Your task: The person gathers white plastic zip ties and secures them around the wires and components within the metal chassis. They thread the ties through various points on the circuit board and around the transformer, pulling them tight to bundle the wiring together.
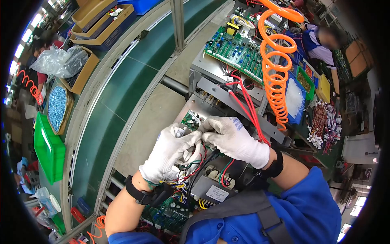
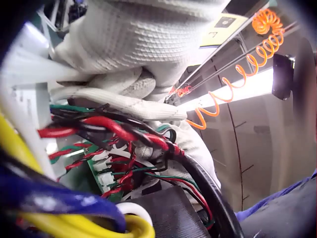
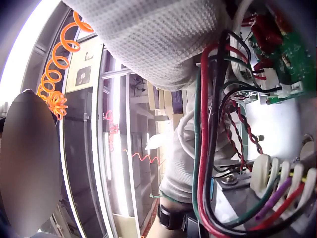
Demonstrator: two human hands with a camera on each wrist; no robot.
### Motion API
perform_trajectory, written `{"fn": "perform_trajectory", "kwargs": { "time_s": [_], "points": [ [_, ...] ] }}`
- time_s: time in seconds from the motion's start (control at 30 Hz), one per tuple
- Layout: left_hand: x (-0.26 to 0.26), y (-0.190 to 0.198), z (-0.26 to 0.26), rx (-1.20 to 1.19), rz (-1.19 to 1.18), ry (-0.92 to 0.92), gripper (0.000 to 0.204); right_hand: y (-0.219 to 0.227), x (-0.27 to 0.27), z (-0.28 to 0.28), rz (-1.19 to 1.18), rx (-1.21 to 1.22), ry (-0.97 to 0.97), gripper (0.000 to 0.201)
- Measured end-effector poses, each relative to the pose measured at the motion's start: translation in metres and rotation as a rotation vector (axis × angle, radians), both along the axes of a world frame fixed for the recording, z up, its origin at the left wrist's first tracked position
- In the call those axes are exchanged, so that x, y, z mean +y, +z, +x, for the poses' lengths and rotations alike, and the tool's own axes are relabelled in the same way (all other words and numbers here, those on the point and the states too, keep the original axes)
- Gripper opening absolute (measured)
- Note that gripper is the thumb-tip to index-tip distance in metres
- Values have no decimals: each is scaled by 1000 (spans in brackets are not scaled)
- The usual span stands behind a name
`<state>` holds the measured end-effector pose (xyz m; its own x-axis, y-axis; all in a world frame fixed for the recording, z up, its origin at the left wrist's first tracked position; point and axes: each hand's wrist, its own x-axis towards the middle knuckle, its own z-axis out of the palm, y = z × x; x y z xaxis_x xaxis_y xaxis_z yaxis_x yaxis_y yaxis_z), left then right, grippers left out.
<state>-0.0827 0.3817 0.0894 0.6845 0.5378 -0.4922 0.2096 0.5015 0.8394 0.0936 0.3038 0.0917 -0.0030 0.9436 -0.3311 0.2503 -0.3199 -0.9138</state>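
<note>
Left fingers: From my station I saw the left hand (image 1: 168, 152), gloved in white, with its fingers curled inward and pinching at the wire bundle (image 1: 194, 164). Which strand it gripped, I could not tell.

Right fingers: The right hand (image 1: 233, 140), also gloved, lay knuckles-up with its fingers bent down into the same bundle, meeting the left fingertips. I judged that the two hands worked close together to steady one connection from both sides.

Wire bundle: Red, black and green leads ran beneath both palms and down toward the transformer (image 1: 215, 185). In the left wrist view the red lead (image 2: 119, 129) crossed under the glove towards a white connector block (image 2: 106, 176).

Small circuit board: The small green board (image 1: 191, 120) sat just beyond the fingertips, on the metal chassis (image 1: 227, 95), within reach of the leads.

Chassis position: The chassis stood open-side up, directly before the person, probably so the wiring could be reached from above.

Surroundings: A larger green board (image 1: 235, 51) lay further off, with an orange coiled hose (image 1: 276, 81) hanging to its right. A green conveyor belt (image 1: 122, 97) ran along the left.
</note>
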Motion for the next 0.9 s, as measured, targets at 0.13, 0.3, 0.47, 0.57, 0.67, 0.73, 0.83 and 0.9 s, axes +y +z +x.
{"fn": "perform_trajectory", "kwargs": {
  "time_s": [0.13, 0.3, 0.47, 0.57, 0.67, 0.73, 0.83, 0.9],
  "points": [
    [7, 11, -2, 103, 85, -58, 26, 3, -1, -1, -54, 164, -48, 14],
    [-6, 20, 3, 81, 117, -28, 24, -4, -2, -5, 209, -23, -115, 4],
    [-16, 7, -3, 489, 613, -216, 17, 23, 0, -4, 246, 246, -330, 10],
    [-13, -5, -13, 302, 445, -128, 19, 30, 4, -2, 259, 182, -221, 11],
    [-10, 10, -10, 236, 307, -73, 29, 25, 6, -2, 350, 57, -119, 10],
    [-7, 28, -7, 195, 314, -193, 38, 20, 5, -4, 314, 141, -167, 10],
    [-7, 16, -7, 41, 595, -356, 42, 12, 4, -2, 275, 23, -124, 11],
    [-9, 4, -11, 16, 608, -304, 42, 18, 4, -1, 184, 143, -164, 12]
  ]
}}
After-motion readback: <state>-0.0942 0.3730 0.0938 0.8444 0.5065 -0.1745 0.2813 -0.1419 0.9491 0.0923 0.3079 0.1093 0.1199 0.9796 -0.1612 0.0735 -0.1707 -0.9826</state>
